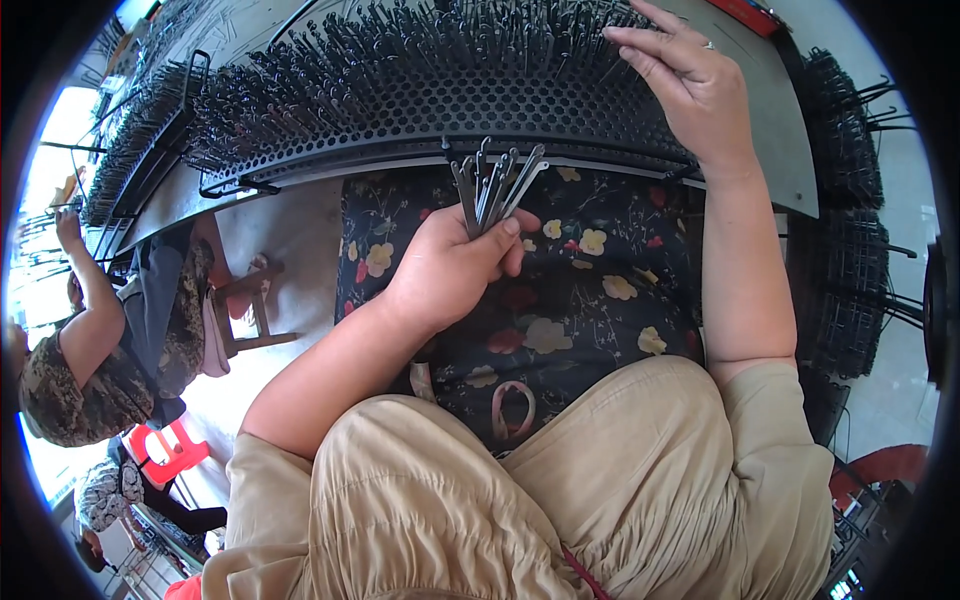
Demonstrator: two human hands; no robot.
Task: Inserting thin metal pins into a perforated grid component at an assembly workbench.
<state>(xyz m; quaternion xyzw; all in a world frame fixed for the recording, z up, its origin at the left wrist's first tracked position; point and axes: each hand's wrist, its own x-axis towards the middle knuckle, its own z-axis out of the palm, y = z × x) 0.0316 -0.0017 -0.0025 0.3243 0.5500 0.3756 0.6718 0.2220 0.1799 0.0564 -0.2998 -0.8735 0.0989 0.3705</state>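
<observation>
Tan garment (420, 490) nearest. Left hand (450, 258): clamped around a bundle of metal rods (487, 195), before the perforated rack (450, 112). Right hand (695, 90): fingers apart, at the rack's right end.

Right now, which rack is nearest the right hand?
The long central rack: its right end is by the right hand; the left rack and right-side stacks sit farther off.
</observation>
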